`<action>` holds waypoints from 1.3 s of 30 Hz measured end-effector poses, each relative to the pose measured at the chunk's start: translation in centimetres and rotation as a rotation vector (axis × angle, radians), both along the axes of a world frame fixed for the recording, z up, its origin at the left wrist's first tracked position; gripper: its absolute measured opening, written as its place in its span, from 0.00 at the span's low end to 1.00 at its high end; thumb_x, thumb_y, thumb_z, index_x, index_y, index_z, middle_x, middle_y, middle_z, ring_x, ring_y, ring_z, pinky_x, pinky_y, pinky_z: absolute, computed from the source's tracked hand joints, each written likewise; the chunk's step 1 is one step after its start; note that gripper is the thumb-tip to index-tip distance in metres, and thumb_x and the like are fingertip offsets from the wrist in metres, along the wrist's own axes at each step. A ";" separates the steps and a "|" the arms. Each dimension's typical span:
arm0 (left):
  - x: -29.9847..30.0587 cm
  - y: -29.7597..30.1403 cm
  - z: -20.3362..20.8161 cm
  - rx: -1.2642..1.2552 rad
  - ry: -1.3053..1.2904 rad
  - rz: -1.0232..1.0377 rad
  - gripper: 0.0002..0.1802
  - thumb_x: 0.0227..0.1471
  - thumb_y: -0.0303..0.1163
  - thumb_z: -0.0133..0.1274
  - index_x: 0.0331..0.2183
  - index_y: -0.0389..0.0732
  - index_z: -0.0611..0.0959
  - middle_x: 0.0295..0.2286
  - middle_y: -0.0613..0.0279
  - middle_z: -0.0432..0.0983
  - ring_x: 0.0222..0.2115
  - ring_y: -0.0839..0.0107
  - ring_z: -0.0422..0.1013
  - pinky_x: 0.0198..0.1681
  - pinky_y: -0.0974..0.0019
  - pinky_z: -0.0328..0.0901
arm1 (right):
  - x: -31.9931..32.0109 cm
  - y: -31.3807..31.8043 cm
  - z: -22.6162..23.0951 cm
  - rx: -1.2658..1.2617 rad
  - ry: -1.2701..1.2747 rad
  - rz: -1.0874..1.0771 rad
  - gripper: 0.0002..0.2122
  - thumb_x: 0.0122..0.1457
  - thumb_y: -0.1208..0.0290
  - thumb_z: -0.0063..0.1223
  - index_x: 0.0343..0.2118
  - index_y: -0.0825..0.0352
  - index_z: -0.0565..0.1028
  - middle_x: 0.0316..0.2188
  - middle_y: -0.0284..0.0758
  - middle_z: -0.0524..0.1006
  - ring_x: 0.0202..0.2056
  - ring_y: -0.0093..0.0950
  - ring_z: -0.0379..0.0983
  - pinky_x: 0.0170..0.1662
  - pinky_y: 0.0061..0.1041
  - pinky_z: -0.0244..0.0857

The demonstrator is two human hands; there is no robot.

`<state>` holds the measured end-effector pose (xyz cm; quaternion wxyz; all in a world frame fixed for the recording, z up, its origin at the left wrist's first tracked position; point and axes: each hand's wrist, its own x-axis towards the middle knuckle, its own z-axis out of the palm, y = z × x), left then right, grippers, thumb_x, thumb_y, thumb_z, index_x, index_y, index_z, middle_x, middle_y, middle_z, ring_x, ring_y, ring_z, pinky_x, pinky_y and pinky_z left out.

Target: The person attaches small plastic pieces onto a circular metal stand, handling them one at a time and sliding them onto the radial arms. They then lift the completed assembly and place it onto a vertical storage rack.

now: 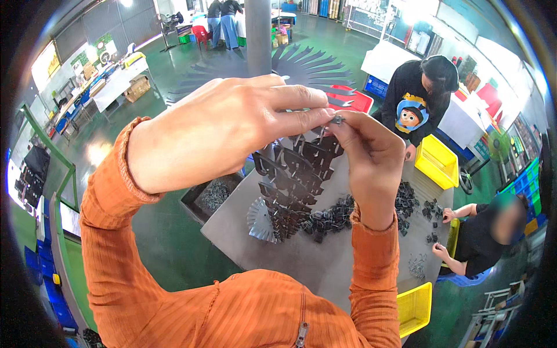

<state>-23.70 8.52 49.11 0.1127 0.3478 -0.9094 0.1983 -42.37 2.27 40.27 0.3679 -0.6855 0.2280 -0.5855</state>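
The small grey metal clip sits right at the meeting point of both hands, raised above the bench rather than resting on it. It lies at the right tip of the left hand, whose fingers stretch rightward, and at the upper left of the right hand, whose thumb and forefinger appear closed on it. Whether the left fingers also grip it or only touch it, I cannot tell; that thumb is hidden. Neither hand is clearly nearer, and the clip is too small to show its long axis.

In view, the clip is close to the near-right tines of the slotted grey metal disc, which radiate outward around the post; any contact is unclear. Tiers of black brackets hang below the hands, and loose black brackets spread from there toward the bench's right edge
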 end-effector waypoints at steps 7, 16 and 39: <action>0.3 -0.4 -0.4 -0.053 0.019 0.065 0.39 0.30 0.10 0.44 0.51 0.41 0.72 0.47 0.56 0.68 0.44 0.55 0.68 0.44 0.60 0.67 | -8.0 -3.2 -2.1 0.075 -0.030 -0.348 0.06 0.55 0.76 0.51 0.31 0.71 0.79 0.26 0.30 0.77 0.30 0.16 0.69 0.35 0.16 0.61; 0.2 -1.1 0.0 -0.019 0.216 0.103 0.35 0.34 0.11 0.51 0.49 0.44 0.73 0.47 0.56 0.68 0.46 0.56 0.68 0.43 0.62 0.66 | -15.4 -10.0 -5.1 -0.116 0.877 -1.050 0.17 0.51 0.68 0.55 0.44 0.65 0.73 0.40 0.42 0.76 0.41 0.39 0.73 0.43 0.36 0.65; -2.4 0.1 -0.2 -0.028 0.035 0.105 0.28 0.35 0.18 0.53 0.44 0.42 0.77 0.42 0.59 0.72 0.37 0.60 0.72 0.37 0.62 0.70 | -2.1 0.2 1.1 -0.061 0.165 -0.075 0.05 0.53 0.80 0.52 0.31 0.74 0.76 0.21 0.31 0.76 0.24 0.15 0.69 0.29 0.15 0.63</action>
